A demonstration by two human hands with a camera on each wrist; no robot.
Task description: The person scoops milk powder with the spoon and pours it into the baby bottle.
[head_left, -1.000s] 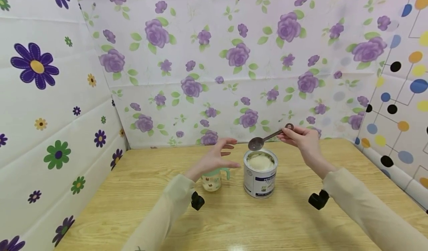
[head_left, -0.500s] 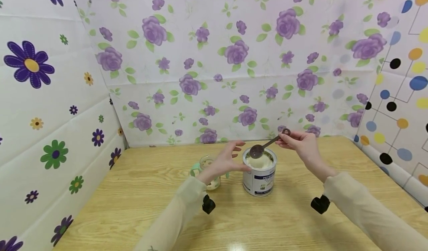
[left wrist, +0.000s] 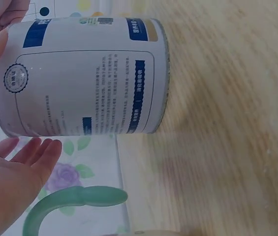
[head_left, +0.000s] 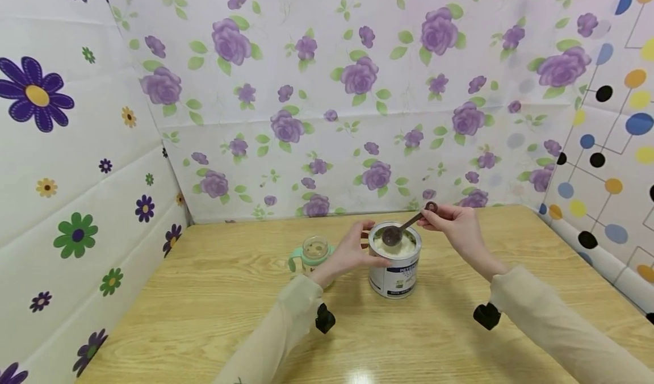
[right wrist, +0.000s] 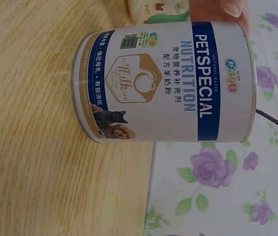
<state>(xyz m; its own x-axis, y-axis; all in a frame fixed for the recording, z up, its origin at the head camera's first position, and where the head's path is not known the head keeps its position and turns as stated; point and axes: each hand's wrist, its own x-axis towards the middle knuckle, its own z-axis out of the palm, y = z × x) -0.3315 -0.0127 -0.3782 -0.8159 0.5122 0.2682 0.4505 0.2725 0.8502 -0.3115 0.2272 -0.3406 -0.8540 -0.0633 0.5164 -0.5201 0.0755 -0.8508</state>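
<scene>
A white and navy milk powder can (head_left: 393, 284), labelled PETSPECIAL NUTRITION, stands upright and uncovered on the table, pale powder (head_left: 406, 249) near its top. My left hand (head_left: 351, 254) holds the can's upper left side, thumb across the front and fingers toward the back; in the left wrist view its fingertips (left wrist: 50, 150) lie right at the can wall. Between thumb and fingers, my right hand (head_left: 458, 232) pinches the handle of a dark brown measuring spoon (head_left: 392, 236). The spoon's bowl is inside the can's mouth, over the powder. The right wrist view shows only its thin handle (right wrist: 268, 117).
Left of the can, partly behind my left wrist, stands a lidless clear cup (head_left: 315, 247) with mint green handles and small printed figures. Flowered sheeting (head_left: 286, 162) rises behind the wooden table (head_left: 245, 310), with patterned sheets at both sides.
My left hand has moved right from beside the cup and now reaches round the can. The spoon in my right hand has gone down from above the rim into the can's mouth.
</scene>
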